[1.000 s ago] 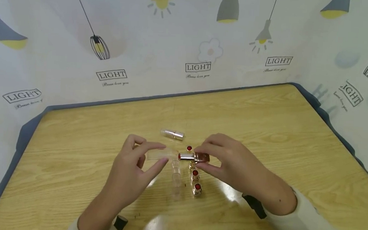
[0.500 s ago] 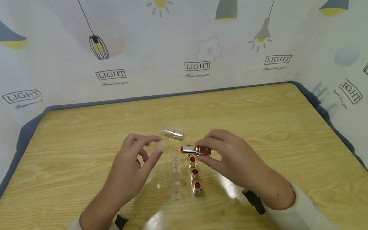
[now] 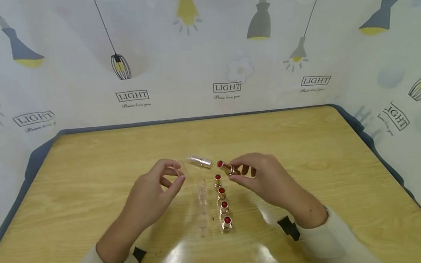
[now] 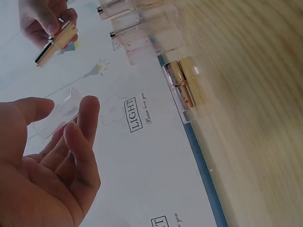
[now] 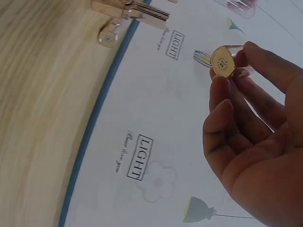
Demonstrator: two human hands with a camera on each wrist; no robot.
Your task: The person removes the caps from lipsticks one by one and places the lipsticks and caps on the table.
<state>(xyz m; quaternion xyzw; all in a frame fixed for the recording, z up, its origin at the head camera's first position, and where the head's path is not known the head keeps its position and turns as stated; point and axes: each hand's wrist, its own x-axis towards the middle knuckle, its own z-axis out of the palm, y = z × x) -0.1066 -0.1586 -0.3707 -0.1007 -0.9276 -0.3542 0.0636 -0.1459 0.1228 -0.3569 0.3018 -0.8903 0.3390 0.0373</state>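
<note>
My left hand (image 3: 153, 196) pinches a clear plastic cap (image 4: 59, 113) between thumb and fingers; the cap is faint in the head view. Across from it, my right hand (image 3: 269, 174) grips an uncapped gold lipstick (image 3: 227, 168) by its base, tilted with the red tip up and to the left. The right wrist view shows that lipstick's round gold bottom (image 5: 222, 62). Below this hand, several uncapped lipsticks (image 3: 224, 207) stand upright in a row. Several clear caps (image 3: 202, 202) form another row just left of them. Cap and held lipstick are apart.
A capped silvery lipstick (image 3: 199, 161) lies on its side behind the rows. The wooden table (image 3: 97, 169) ends at a blue-grey edge, with a lamp-patterned wall covering (image 3: 181, 70) behind it. A tiny dark speck lies between the rows.
The cap has come away from the held lipstick's tip. The right hand has raised the lipstick away from the row and turned its red tip upward. The head view has tilted slightly up.
</note>
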